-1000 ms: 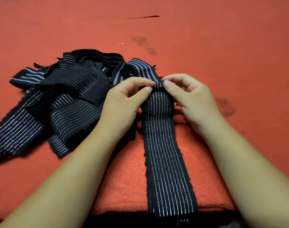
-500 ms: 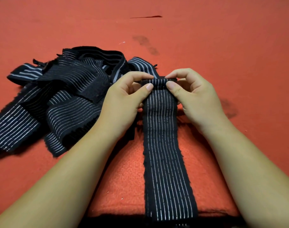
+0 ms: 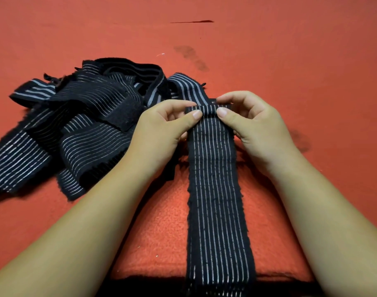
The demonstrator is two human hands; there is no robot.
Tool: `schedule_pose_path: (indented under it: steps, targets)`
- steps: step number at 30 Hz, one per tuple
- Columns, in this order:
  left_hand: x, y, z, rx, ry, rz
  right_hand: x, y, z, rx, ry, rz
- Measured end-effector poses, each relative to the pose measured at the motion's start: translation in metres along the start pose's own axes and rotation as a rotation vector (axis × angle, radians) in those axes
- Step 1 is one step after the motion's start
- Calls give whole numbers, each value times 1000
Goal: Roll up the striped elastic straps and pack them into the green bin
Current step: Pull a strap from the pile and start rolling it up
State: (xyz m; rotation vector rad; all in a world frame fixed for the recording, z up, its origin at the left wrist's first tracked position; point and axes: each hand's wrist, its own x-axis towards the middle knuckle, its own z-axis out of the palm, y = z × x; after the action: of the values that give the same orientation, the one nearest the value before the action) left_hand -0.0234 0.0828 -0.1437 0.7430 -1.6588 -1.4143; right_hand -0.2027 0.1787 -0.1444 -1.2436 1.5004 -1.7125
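A black elastic strap with thin white stripes (image 3: 215, 189) lies flat, running from the table's near edge away from me. Its far end is folded over into a small roll (image 3: 209, 110). My left hand (image 3: 161, 133) pinches the roll's left side between thumb and fingers. My right hand (image 3: 254, 125) pinches its right side the same way, both thumbs lying on top. The strap's near end hangs over the table edge, out of sight. No green bin is in view.
A tangled pile of several more striped straps (image 3: 76, 129) lies to the left, touching my left hand; one shows a black fastener patch (image 3: 123, 118). The red felt table cover (image 3: 290, 61) stretches far and right, with dark smudges.
The folded end has been turned over toward me into a slightly thicker roll. Both hands keep their pinch on it and have shifted a little nearer.
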Motion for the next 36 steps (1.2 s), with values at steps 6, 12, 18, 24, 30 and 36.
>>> schedule_pose_path:
  steps: [6,12,18,24,30,36]
  targets:
    - [0,0,-1,-10,13,-20,0,-2,-6,-156,-49,38]
    - [-4,3,1,-76,-38,-25,-2,-2,-4,-106,-40,-38]
    - [-6,4,1,-41,-40,37,-3,-5,-4,-109,-31,11]
    - [-6,3,2,-22,-27,27,-5,-6,-4,-81,8,21]
    - [-3,-1,1,19,18,28,-3,-3,-5,-27,-32,26]
    - [-2,-2,0,-21,35,3,-1,0,-7,-133,-54,6]
